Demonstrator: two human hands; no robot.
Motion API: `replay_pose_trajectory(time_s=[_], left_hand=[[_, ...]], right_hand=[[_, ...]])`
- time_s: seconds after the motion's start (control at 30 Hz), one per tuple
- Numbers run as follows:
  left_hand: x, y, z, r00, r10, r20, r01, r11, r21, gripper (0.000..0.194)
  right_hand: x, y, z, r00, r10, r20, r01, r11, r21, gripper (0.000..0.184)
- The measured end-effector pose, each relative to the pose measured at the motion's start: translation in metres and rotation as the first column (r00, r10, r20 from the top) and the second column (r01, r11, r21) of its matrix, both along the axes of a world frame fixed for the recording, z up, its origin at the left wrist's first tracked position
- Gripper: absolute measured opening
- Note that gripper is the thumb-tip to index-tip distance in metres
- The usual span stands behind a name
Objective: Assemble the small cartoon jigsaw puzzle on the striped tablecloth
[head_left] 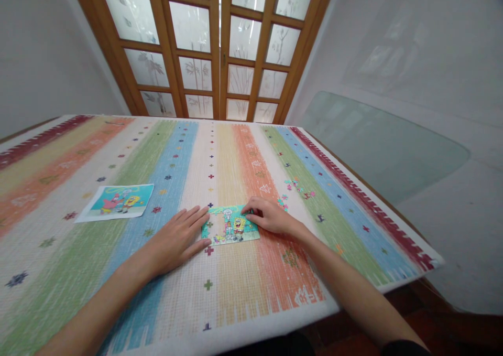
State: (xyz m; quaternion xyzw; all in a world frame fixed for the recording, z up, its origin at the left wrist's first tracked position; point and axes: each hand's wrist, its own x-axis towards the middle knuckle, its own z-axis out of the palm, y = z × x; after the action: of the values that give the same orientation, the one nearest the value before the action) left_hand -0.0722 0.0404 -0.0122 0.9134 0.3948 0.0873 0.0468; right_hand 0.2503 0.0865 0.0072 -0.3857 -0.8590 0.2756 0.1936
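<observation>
A partly assembled jigsaw puzzle (239, 235) with cartoon figures on a teal background lies flat on the table. A gap in its left part shows the tablecloth through it. My left hand (181, 235) rests flat with fingers stretched out, its fingertips touching the puzzle's left edge. Over the upper right corner of the puzzle is my right hand (269, 215), thumb and index finger pinched together. Whatever they hold, if anything, is hidden by the fingers. Loose puzzle pieces (283, 203) lie just beyond my right hand.
A printed reference picture (121, 203) with the same cartoon figures lies to the left. More small pieces (304, 192) are scattered farther right. A striped tablecloth (236, 282) covers the table. Wooden glazed doors (220, 57) stand behind it, with a white wall on either side.
</observation>
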Motion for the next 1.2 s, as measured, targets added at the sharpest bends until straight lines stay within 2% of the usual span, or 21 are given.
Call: replay_pose_trajectory(time_s=[0.27, 0.57, 0.8, 0.87, 1.03, 1.2], left_hand=[[0.0, 0.0, 0.002, 1.0, -0.004, -0.003, 0.004, 1.0, -0.013, 0.063], [0.0, 0.0, 0.002, 1.0, -0.001, 0.028, 0.002, 1.0, -0.002, 0.061], [0.0, 0.0, 0.001, 1.0, 0.0, -0.005, 0.0, 1.0, -0.009, 0.062], [0.0, 0.0, 0.001, 1.0, 0.001, -0.018, -0.001, 1.0, -0.01, 0.064], [0.0, 0.0, 0.003, 1.0, -0.006, -0.018, 0.006, 1.0, -0.012, 0.062], [0.0, -0.001, 0.003, 1.0, -0.001, 0.008, 0.001, 1.0, -0.01, 0.059]], right_hand=[[-0.006, -0.006, -0.001, 0.996, 0.06, 0.063, -0.073, 0.973, 0.22, 0.014], [-0.01, -0.006, -0.012, 0.96, 0.06, 0.272, -0.172, 0.896, 0.409, 0.018], [-0.012, -0.012, -0.008, 0.9, 0.036, 0.435, -0.276, 0.819, 0.503, 0.024], [-0.011, -0.013, -0.007, 0.908, 0.047, 0.416, -0.269, 0.827, 0.493, 0.022], [-0.009, -0.007, -0.013, 0.97, 0.07, 0.232, -0.161, 0.902, 0.401, 0.024], [-0.01, -0.005, -0.019, 0.989, 0.04, 0.144, -0.089, 0.931, 0.353, 0.022]])
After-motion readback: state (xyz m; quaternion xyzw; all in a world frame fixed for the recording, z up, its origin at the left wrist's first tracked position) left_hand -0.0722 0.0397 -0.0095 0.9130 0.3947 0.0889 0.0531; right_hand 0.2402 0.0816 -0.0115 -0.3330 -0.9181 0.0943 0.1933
